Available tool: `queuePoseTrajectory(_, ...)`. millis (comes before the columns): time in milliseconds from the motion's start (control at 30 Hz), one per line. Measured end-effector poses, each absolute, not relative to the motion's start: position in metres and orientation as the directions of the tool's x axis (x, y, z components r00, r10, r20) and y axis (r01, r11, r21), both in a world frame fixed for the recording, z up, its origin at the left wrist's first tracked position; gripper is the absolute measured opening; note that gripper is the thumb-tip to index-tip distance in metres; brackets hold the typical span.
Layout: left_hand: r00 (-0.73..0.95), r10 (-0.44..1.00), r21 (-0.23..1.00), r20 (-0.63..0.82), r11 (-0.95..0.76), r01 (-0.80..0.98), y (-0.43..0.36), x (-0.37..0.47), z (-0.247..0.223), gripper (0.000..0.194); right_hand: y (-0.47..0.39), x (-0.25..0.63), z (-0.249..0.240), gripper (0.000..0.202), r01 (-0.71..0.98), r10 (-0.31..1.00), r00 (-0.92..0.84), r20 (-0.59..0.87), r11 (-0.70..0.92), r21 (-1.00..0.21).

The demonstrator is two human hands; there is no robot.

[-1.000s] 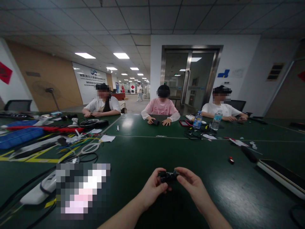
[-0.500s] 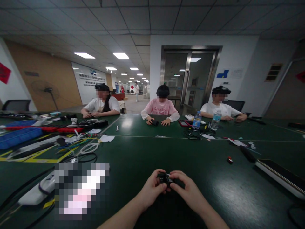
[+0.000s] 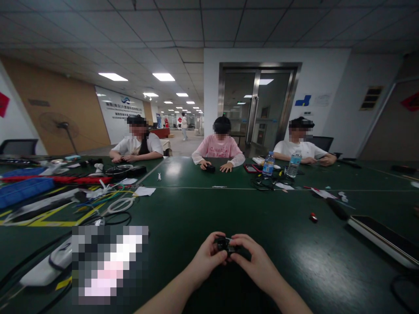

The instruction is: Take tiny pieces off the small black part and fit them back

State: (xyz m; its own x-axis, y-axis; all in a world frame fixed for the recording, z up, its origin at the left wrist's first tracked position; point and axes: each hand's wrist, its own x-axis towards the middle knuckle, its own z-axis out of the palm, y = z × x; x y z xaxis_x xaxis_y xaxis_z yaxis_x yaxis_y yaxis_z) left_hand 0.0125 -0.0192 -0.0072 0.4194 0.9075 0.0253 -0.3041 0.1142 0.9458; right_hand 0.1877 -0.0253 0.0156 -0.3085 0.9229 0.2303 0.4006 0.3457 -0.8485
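A small black object point(image 3: 224, 242) is held between both hands above the near middle of the green table point(image 3: 183, 213). The fingers and thumb of my left hand point(image 3: 209, 257) are closed on its left side. My right hand point(image 3: 250, 255) grips its right side, with the thumb below and the fingers over the top. Part of the object is covered by the fingers, and its details are too small to make out.
On the left lie a white power strip point(image 3: 46, 264), cables point(image 3: 121, 205) and blue trays point(image 3: 26, 192). Rightward are a small red item point(image 3: 313, 217) and a flat white-edged device point(image 3: 382, 240). Bottles point(image 3: 269, 164) and three seated people are across the table.
The whole view has shifted slightly, with the background now a little further left. Both hands keep hold of the black object, and the right fingers have moved slightly on it.
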Motion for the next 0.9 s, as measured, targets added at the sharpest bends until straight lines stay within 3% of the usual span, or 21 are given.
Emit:
queuePoseTrajectory(533, 0.368, 0.93, 0.978, -0.011, 0.087, -0.19, -0.016, 0.0117, -0.0097, 0.038, -0.0307, 0.1831, 0.0192, 0.035, 0.448, 0.926, -0.313, 0.212, 0.341, -0.826)
queuePoseTrajectory(900, 0.371, 0.929, 0.978, -0.02, 0.094, -0.184, -0.0178, 0.0111, -0.0048, 0.041, -0.029, 0.1821, 0.0185, 0.034, 0.414, 0.914, -0.333, 0.232, 0.363, -0.835)
